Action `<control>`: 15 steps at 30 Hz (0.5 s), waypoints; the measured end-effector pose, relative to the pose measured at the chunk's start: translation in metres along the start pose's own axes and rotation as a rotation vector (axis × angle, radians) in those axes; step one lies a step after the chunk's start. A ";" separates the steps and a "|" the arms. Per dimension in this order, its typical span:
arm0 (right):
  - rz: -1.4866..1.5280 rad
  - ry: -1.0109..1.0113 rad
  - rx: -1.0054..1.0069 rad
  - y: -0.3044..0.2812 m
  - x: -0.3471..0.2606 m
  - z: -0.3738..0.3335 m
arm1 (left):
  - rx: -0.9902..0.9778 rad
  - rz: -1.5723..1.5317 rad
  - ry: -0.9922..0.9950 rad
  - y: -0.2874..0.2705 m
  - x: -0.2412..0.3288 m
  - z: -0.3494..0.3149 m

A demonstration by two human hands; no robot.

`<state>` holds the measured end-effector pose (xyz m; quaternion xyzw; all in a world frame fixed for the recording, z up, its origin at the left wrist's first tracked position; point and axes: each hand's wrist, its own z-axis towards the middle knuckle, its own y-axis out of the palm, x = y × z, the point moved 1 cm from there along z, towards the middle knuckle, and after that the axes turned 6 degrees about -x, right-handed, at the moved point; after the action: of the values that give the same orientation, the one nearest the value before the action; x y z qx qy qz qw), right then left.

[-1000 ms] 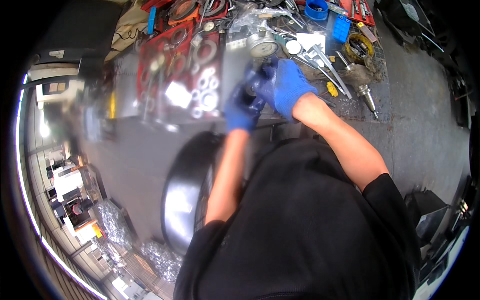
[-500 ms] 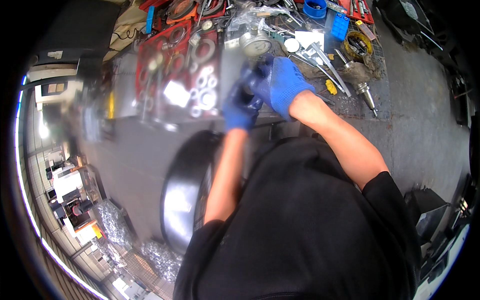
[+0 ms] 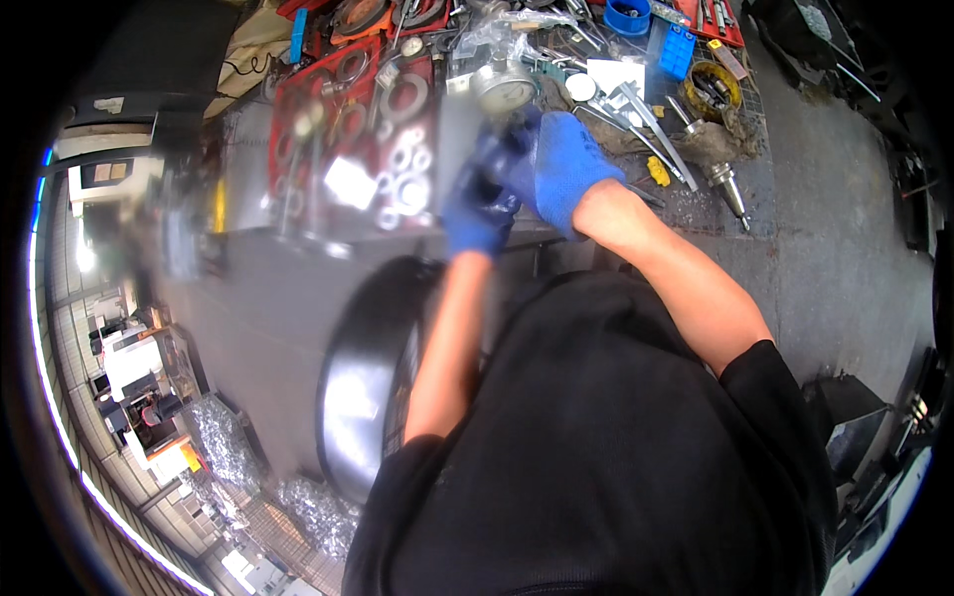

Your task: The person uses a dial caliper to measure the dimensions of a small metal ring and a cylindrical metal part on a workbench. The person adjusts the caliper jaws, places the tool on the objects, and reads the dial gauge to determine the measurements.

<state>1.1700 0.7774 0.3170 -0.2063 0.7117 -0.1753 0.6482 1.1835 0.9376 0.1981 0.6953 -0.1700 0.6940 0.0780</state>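
Both my hands wear blue gloves with dark palms and fingertips, and they meet over the front edge of the bench (image 3: pixel 750 189). A round dial gauge (image 3: pixel 503 89) with a pale face sits right at the fingertips of my right hand (image 3: pixel 568 164). Those fingers are curled around its lower end, which they mostly hide. Lower and to the left, my left hand (image 3: pixel 481 204) is closed, its fingers bent close against the right hand. Blur and the dark glove coating conceal whatever lies between its fingers.
Red trays (image 3: pixel 333 129) with metal rings lie to the left. Calipers (image 3: pixel 651 129), a yellow round container (image 3: pixel 714 89), a blue box (image 3: pixel 677 52) and a tapered tool holder (image 3: pixel 728 191) lie to the right. A black round drum (image 3: pixel 363 387) stands beside my left forearm.
Both hands stay in nearly the same place at the dial gauge. The dial has shifted very slightly to the left; the grip looks unchanged.
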 end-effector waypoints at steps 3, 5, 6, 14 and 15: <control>-0.012 -0.013 0.007 0.000 0.003 0.002 | -0.012 0.038 0.000 0.003 0.007 -0.002; 0.009 0.004 0.010 -0.001 0.000 0.001 | -0.018 0.067 0.008 0.002 0.010 -0.003; -0.050 -0.031 0.012 0.001 0.003 0.003 | -0.017 0.096 -0.001 0.001 0.008 -0.003; -0.079 -0.031 -0.019 0.002 0.006 0.006 | -0.029 0.097 -0.019 0.003 0.016 -0.004; -0.099 -0.061 -0.006 0.004 0.010 0.007 | -0.026 0.124 -0.053 0.003 0.015 -0.004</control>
<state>1.1757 0.7760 0.3062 -0.2484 0.6810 -0.1986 0.6597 1.1785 0.9342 0.2130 0.7005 -0.2236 0.6766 0.0396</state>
